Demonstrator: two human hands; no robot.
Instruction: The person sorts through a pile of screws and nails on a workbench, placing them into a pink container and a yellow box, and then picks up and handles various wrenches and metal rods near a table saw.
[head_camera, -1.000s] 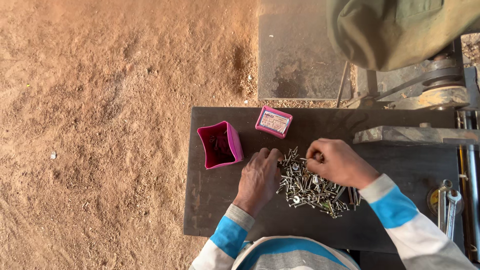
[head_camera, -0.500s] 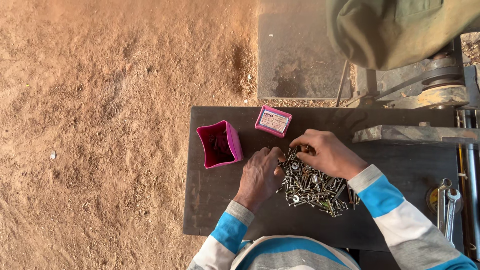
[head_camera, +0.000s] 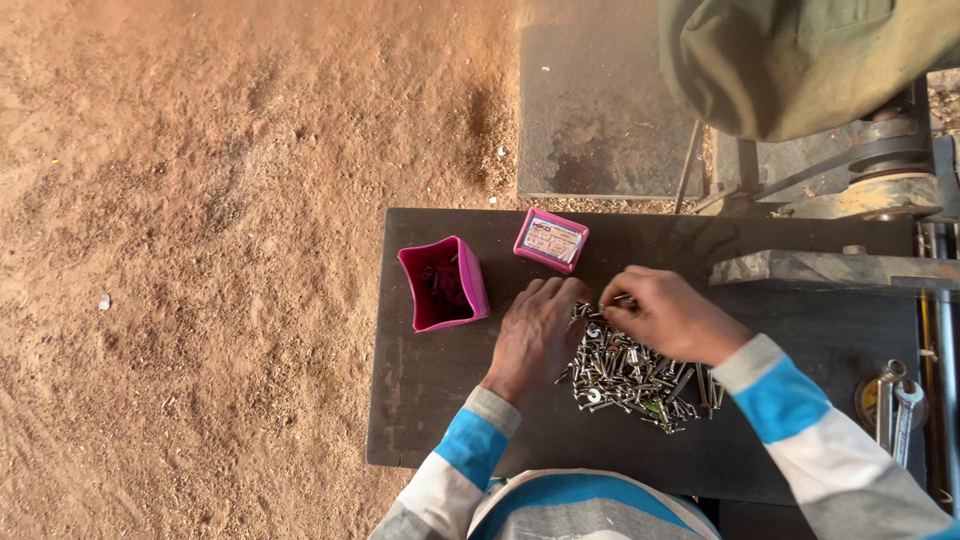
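In the head view we look straight down at a dark surface (head_camera: 430, 420) with both our hands working the far edge of a heap of silver screws (head_camera: 630, 375). Our left hand (head_camera: 540, 335) lies palm down at the heap's 9 o'clock side, fingers spread and resting on the outermost screws; whether anything sits under them we cannot tell. Our right hand (head_camera: 668, 315) sits at the heap's 12 o'clock, thumb and forefinger pinched together at the near tip of the left hand, seemingly on one or a few screws, though the piece itself is too small to make out. An open pink box (head_camera: 443, 283) stands at 10 o'clock from the heap, near the left hand, with some dark contents inside; its pink lid (head_camera: 550, 240) lies flat at 11 o'clock, just beyond our fingertips. Spanners (head_camera: 895, 400) rest well apart at 3 o'clock. We judge the step in hand to be picking screws out of the heap; the next move calls for a firm pinch so nothing drops, then a short carry toward 10 o'clock over the box mouth.
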